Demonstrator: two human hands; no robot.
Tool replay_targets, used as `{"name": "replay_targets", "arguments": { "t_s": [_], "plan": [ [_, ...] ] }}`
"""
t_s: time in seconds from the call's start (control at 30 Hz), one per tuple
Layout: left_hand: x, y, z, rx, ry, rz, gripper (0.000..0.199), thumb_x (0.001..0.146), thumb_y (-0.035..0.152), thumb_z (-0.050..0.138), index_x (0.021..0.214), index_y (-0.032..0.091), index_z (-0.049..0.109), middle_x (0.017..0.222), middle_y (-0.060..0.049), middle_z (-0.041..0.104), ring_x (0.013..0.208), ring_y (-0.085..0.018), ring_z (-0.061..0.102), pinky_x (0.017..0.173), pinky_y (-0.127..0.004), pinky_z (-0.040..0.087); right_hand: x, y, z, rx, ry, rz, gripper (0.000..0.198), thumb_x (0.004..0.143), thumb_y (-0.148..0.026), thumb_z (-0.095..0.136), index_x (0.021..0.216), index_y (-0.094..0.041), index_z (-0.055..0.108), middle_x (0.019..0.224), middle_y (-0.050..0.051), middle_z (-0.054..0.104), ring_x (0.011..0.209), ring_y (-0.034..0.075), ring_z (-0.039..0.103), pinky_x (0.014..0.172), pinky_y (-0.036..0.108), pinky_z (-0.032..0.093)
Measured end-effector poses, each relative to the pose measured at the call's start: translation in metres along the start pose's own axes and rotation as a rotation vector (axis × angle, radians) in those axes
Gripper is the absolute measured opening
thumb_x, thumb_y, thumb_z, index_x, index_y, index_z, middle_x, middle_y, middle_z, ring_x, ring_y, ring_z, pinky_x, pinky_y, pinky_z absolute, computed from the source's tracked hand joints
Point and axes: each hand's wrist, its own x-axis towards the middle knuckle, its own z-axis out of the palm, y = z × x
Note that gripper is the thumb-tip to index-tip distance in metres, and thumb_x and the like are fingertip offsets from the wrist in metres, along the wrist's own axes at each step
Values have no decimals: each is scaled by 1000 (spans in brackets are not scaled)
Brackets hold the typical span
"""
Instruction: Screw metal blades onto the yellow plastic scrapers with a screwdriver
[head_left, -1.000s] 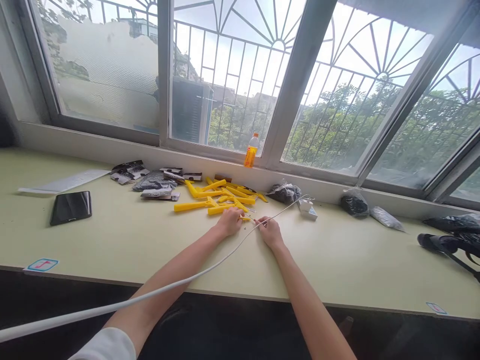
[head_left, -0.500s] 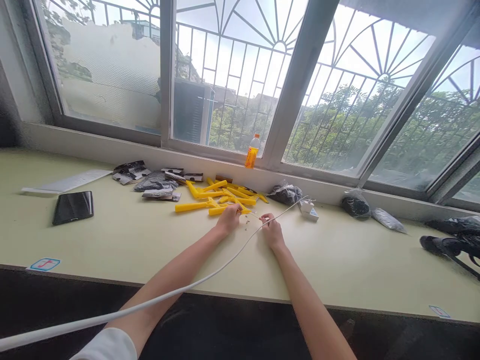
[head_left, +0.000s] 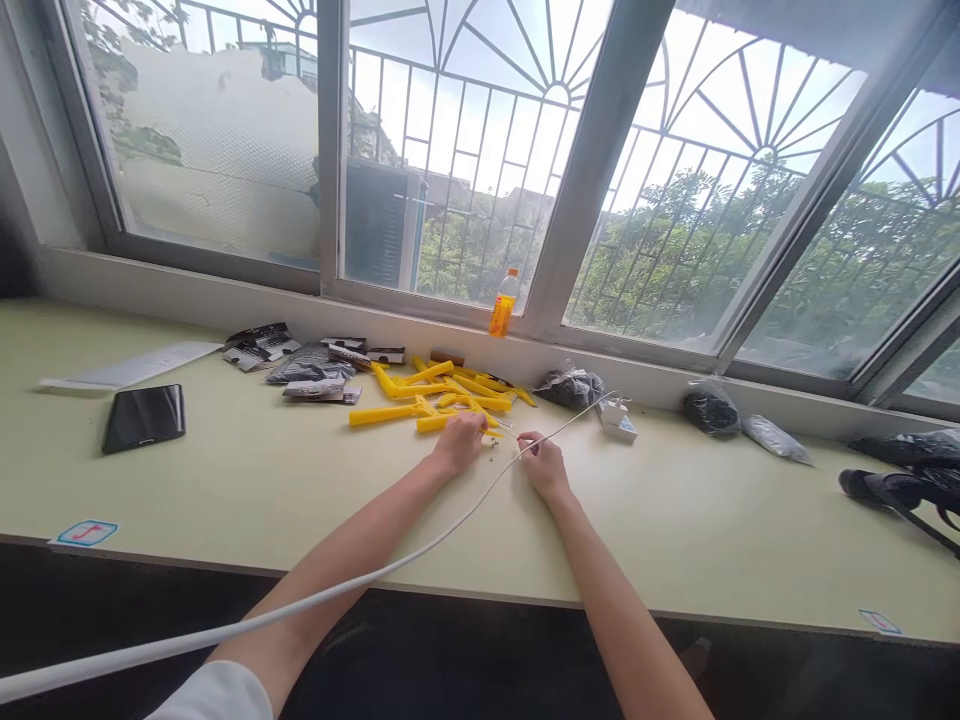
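Note:
Over the pale table, my left hand (head_left: 459, 443) is closed on a yellow plastic piece (head_left: 491, 433), whose tip pokes out past the fingers. My right hand (head_left: 543, 462) faces it a short way off, with thumb and fingers pinched together. Something thin shows between the two hands, too small to name. A few tiny metal bits (head_left: 493, 443) lie on the table just below the fingertips. Right behind my left hand is a heap of yellow plastic handles (head_left: 386, 413). A white cable (head_left: 420, 553) crosses the view in front of my forearms and right hand.
Left of the heap lie dark plastic packets (head_left: 311, 362), a black phone (head_left: 144, 416) and a flat white strip (head_left: 142, 366). Bagged black parts (head_left: 570, 386) and a small white box (head_left: 618, 424) lie to the right. An orange drink bottle (head_left: 503, 303) stands by the window.
The yellow piece in my left hand has tilted slightly and its tip sits a bit lower. My right hand has shifted very little.

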Motion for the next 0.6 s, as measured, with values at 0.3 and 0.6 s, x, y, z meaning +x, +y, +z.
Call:
{"name": "replay_targets", "arguments": {
  "t_s": [0.3,0.6],
  "plan": [
    [0,0,0,89,-19,-57,17,93,8,54,106,13,63,99,-7,68,99,-22,63,98,-43,44,3,7,4,-66,45,-86,29,99,-38,60,111,-13,67,100,5,66,88,12,62,89,32,53],
    [-2,5,-5,117,-4,-129,26,90,3,51,114,12,57,94,-5,64,88,-19,61,88,-36,48,-4,-5,10,-207,1,-267,26,97,-32,62,116,-17,72,117,8,63,113,19,56,104,42,45]
  ]
}}
